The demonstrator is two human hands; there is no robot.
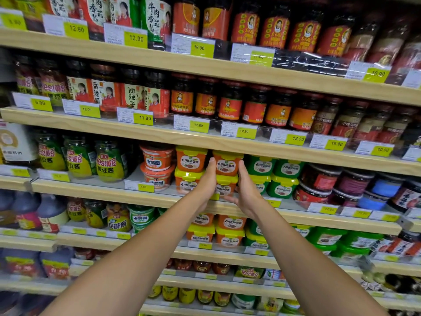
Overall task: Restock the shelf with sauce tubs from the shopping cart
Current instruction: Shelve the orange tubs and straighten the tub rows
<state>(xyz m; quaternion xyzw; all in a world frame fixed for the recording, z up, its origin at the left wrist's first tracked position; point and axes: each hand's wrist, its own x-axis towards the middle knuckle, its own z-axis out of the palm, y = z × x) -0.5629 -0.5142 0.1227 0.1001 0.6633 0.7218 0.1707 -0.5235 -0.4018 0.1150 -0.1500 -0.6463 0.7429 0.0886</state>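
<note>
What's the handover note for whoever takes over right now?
Left hand: flat against the left side of a two-tub orange stack.
Right hand: flat against the stack's right side, with its fingers low by the lower tub.
Things: the top tub sits on the lower tub at the front of the shelf. Another orange stack stands to its left and green tubs to its right.
Done: this stack looks seated in line with its neighbours.
Left: let go and fetch more tubs. The cart is out of view, so the number remaining is unknown.
</note>
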